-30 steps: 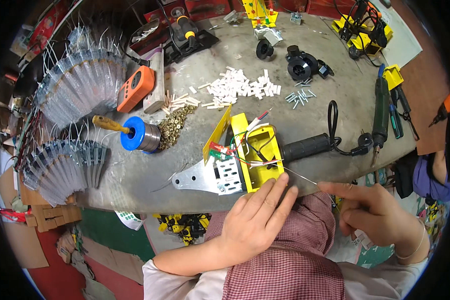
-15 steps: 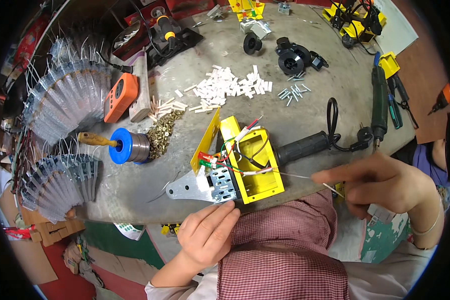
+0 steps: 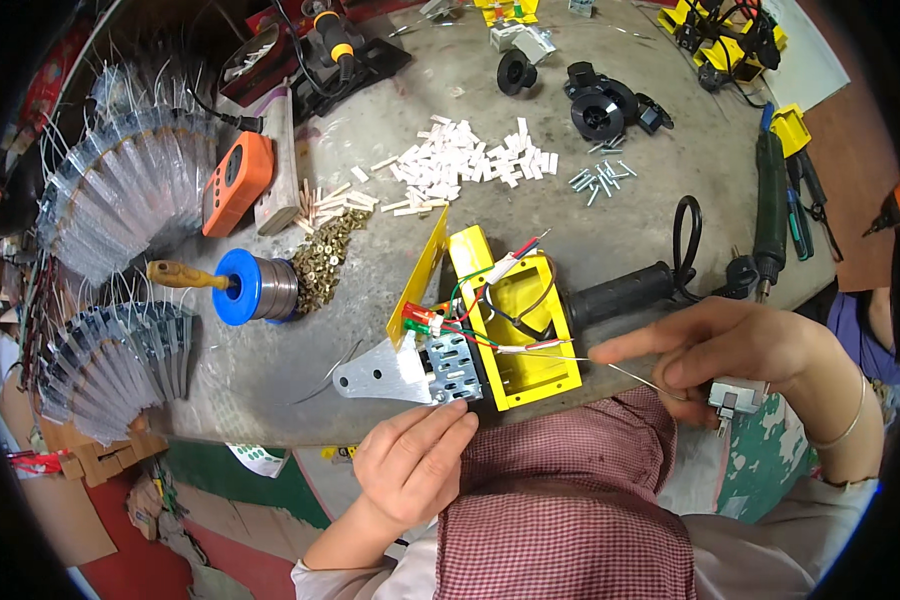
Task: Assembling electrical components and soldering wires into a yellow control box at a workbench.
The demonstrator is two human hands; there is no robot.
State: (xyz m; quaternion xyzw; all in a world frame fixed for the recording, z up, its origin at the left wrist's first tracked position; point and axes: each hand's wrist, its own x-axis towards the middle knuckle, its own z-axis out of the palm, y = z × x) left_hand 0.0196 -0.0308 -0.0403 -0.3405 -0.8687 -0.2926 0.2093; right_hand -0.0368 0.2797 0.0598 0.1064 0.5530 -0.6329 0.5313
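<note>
An open yellow plastic housing (image 3: 515, 320) with coloured wires inside lies at the table's near edge, with a perforated metal plate (image 3: 410, 372) on its left and a black handle (image 3: 620, 292) on its right. My left hand (image 3: 415, 462) rests its fingertips against the plate's lower edge. My right hand (image 3: 740, 350) pinches a thin silver wire (image 3: 570, 357) that runs left into the housing, index finger stretched toward it.
A blue solder spool (image 3: 253, 288), a heap of brass bits (image 3: 325, 258), white plastic pieces (image 3: 470, 160), screws (image 3: 598, 180), an orange meter (image 3: 238, 180) and fanned bundles of wired parts (image 3: 120, 210) cover the grey table (image 3: 390, 110). Green and yellow tools (image 3: 780, 190) lie at the right.
My left hand has slid down and left off the housing to the plate's lower edge. My right hand has shifted slightly toward the housing with the thin wire.
</note>
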